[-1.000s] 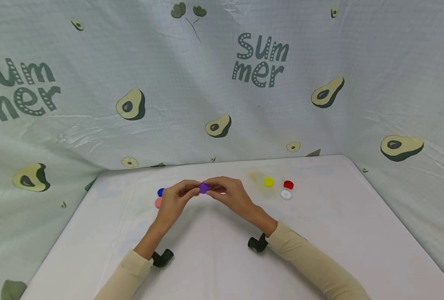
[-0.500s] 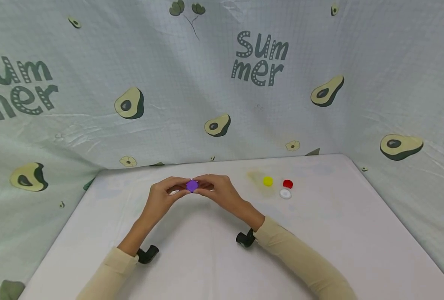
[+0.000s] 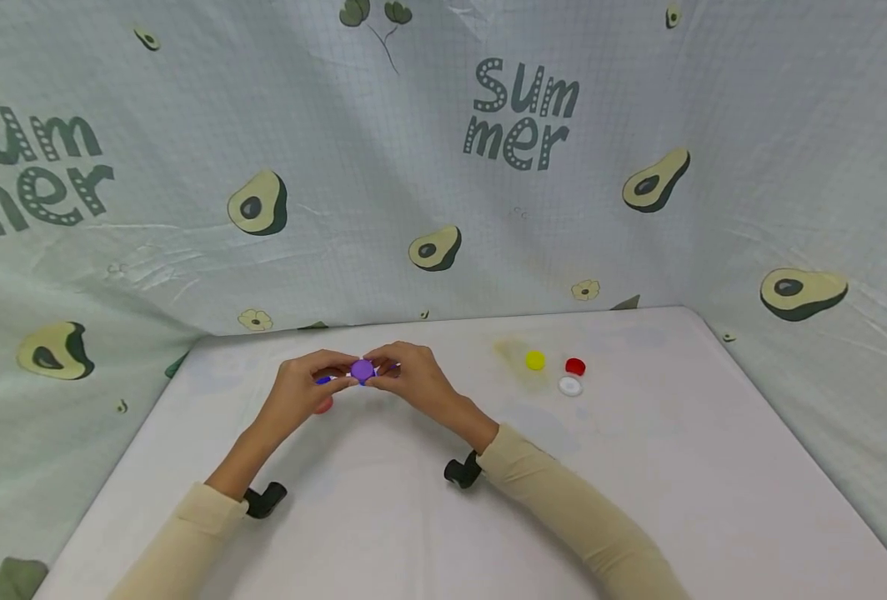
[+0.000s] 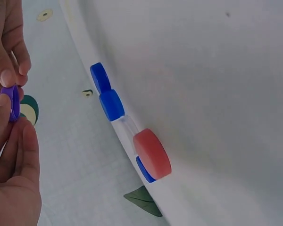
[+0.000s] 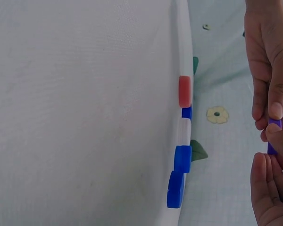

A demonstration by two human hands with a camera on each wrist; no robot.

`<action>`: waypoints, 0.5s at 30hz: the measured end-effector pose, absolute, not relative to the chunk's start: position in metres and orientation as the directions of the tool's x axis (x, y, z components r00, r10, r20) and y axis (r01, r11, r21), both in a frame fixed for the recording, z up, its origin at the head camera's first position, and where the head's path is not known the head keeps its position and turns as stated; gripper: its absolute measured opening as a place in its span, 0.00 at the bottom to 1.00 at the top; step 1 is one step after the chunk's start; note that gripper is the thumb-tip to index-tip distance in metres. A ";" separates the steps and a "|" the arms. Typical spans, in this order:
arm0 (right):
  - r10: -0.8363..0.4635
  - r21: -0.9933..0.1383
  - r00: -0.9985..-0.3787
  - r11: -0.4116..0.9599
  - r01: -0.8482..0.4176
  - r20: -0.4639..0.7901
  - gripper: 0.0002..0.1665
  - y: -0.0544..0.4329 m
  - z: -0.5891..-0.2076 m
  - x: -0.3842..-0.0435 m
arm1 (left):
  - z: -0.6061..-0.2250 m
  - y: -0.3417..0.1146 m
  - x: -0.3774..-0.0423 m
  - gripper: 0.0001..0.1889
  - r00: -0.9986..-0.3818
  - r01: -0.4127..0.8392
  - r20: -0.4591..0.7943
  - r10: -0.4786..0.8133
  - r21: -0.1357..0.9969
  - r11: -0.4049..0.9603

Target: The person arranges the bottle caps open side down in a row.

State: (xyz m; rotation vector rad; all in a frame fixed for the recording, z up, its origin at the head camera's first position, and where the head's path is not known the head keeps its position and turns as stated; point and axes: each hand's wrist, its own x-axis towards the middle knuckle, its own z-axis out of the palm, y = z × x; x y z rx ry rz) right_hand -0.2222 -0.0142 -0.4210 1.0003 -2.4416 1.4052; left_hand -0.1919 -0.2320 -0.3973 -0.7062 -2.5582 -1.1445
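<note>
Both hands pinch a small purple bottle cap [image 3: 363,371] between thumbs and fingertips, out in front over the far part of the table. My left hand [image 3: 297,393] has its left side, my right hand [image 3: 417,382] its right. In the left wrist view the cap is seen nearly edge-on, its hollow side partly showing. A pink cap [image 4: 152,154] and several blue caps, one of them [image 4: 112,105] near the middle of the row, line up with a whitish translucent cap [image 5: 184,131] on the table. In the head view the left hand partly covers this group.
Farther right on the white table [image 3: 638,467] lie a yellow cap [image 3: 536,360], a red cap [image 3: 575,367] and a white cap [image 3: 570,386]. Behind the table hangs a pale cloth [image 3: 353,183] printed with avocados. A black camera mount [image 3: 462,472] sits at each wrist.
Both hands have moved left together with the purple cap between them. The cap has turned its flat round face more toward the head camera. The yellow, red and white caps stay put.
</note>
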 end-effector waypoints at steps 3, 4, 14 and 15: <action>-0.468 -0.723 -0.786 0.363 -0.588 0.404 0.18 -0.019 -0.423 -0.224 | -0.397 -0.236 -0.194 0.14 -0.870 0.492 0.357 0.339 0.644 0.586; -0.470 -0.724 -0.792 0.375 -0.579 0.390 0.18 -0.020 -0.424 -0.224 | -0.398 -0.237 -0.194 0.14 -0.876 0.481 0.339 0.342 0.652 0.586; -0.480 -0.722 -0.835 0.473 -0.505 0.270 0.15 -0.037 -0.429 -0.225 | -0.406 -0.248 -0.199 0.14 -0.884 0.454 0.249 0.396 0.661 0.597; -0.480 -0.719 -0.838 0.482 -0.500 0.261 0.14 -0.039 -0.429 -0.225 | -0.406 -0.250 -0.200 0.14 -0.886 0.447 0.235 0.400 0.662 0.602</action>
